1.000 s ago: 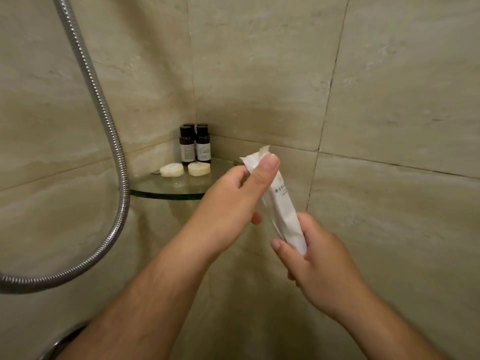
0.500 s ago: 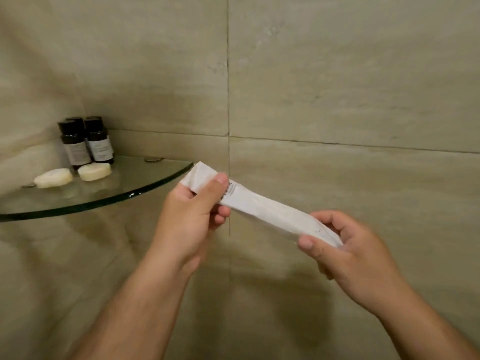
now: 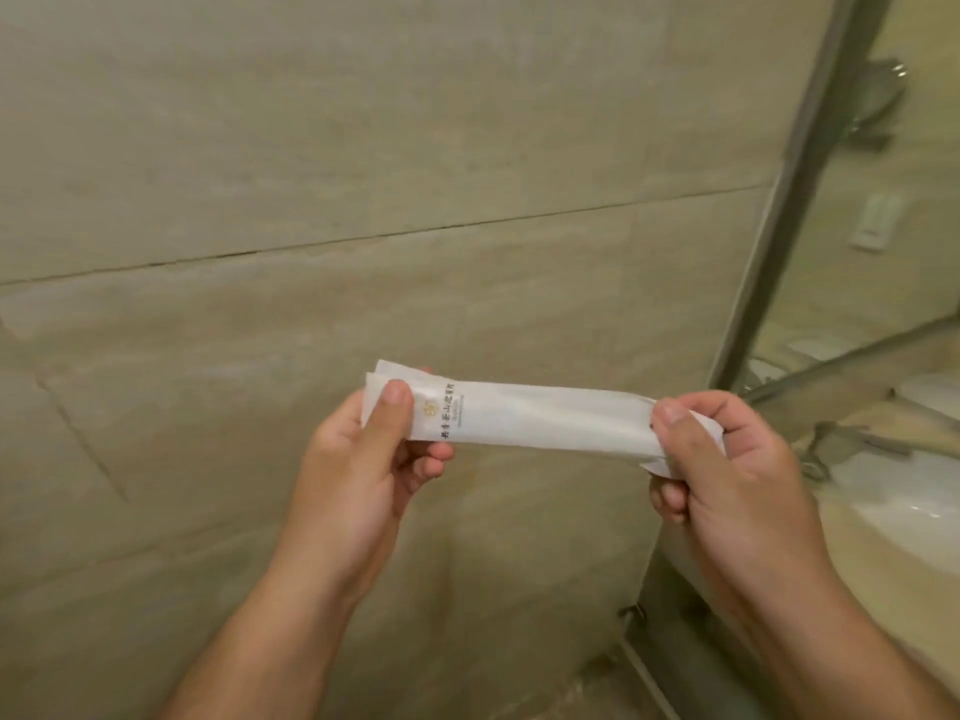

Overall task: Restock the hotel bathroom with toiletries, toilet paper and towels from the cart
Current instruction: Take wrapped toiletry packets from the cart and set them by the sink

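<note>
While both hands are raised before the head camera, a white paper sachet (image 3: 530, 420) lies almost level between them, held at each end. The left hand (image 3: 363, 470) pinches one end, thumb on the near face and curled fingers behind; the right hand (image 3: 727, 470) grips the other end the same way, with the paper crumpling out past its thumb. The sachet is long, narrow and slightly translucent, creased along its length, with a small gold emblem and a line of dark printed characters just beside the left thumb; what it contains cannot be told. Behind both hands stands a beige tiled wall (image 3: 363, 148), a dark grout line (image 3: 415, 231) crossing it above them. Above and right of the right hand rises a slanting metal frame (image 3: 795, 200), and past it, blurred, a tap (image 3: 857, 439) over a white basin (image 3: 909, 517).
</note>
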